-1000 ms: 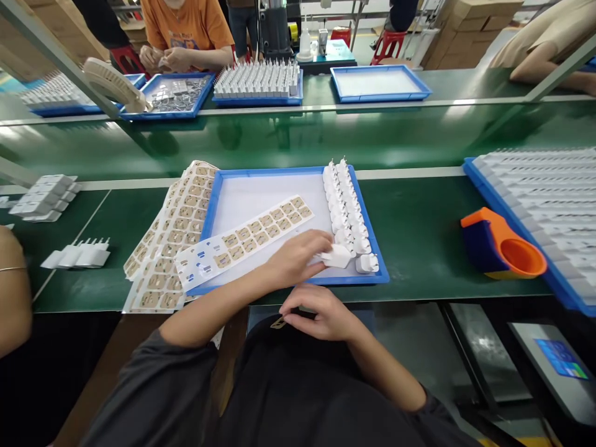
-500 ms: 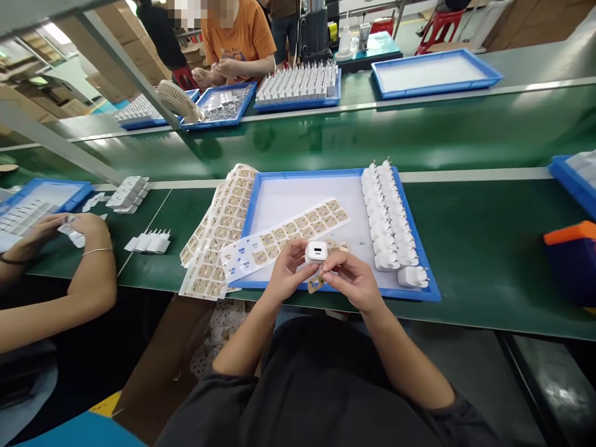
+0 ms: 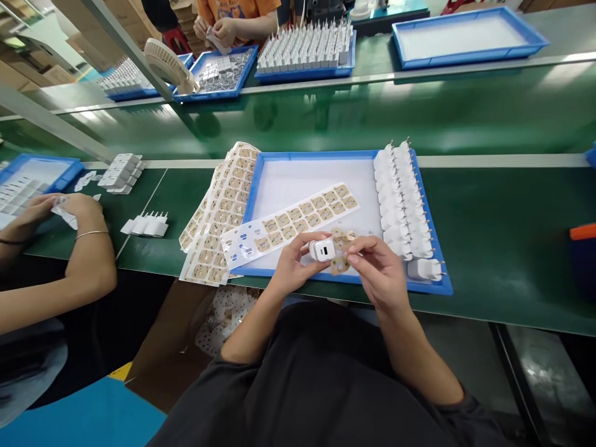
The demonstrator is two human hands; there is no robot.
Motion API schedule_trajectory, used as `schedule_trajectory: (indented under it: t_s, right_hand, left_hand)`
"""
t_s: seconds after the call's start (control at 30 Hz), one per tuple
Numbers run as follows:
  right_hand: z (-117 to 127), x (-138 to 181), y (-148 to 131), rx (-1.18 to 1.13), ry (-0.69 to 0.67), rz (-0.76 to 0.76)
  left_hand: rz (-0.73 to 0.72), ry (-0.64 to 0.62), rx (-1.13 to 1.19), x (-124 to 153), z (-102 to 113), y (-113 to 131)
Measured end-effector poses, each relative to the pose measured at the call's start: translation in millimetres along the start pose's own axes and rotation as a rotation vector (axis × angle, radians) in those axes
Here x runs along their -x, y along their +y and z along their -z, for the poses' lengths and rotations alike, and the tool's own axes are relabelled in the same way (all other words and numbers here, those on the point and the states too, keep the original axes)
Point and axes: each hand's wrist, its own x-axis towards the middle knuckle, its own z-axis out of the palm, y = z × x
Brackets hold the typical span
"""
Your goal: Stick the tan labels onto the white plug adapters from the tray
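Change over the last half-second: I see the white block-shaped plastic charger (image 3: 322, 250) turned so that its port face angles toward the right; half a second ago that face looked more squarely at the camera. The right hand (image 3: 382, 268) has drawn a little away from it, to the right, and tan die-cut film (image 3: 340, 266) now shows in the gap instead of below the charger. My reading: charger and film are both held up in plain sight and not yet joined. More tan film shows just above; I cannot tell whether it is one piece with the lower part, nor whether any of it touches the charger.

Pose: left hand (image 3: 297, 266) closed around the charger, thumb below, fingers along the top and far side. Right hand: thumb and index finger appear pinched on the film's edge, wrist below the fingertips. Hands near each other, not touching. Both forearms rise from the near side, elbows spread.

Position: charger held above the front part of the blue-rimmed tray with a white liner (image 3: 321, 155), on the dark green table (image 3: 503, 239). A white strip with tan cut-outs (image 3: 298, 220) lies aslant across the tray's left rim. Two lines of white chargers (image 3: 393, 198) stand along the right side, one lone charger (image 3: 423, 269) at the near corner.
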Motion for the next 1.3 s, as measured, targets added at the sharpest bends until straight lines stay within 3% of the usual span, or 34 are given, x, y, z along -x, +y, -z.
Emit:
schedule_trajectory:
  t_s: [0.1,0.67,1.3]
  right_hand:
    - [-6,0,-3,0.088,0.111,0.017]
    - [-12,-3,-1,0.186,0.076,0.036]
    - [-22,-2,-1,0.303,0.158,0.045]
  left_hand:
    - [-0.017,-0.01,-0.038,1,-1,1]
    - [-0.01,-0.022,-0.073,2,-2,1]
    - [0.001,-0.01,-0.117,2,-2,2]
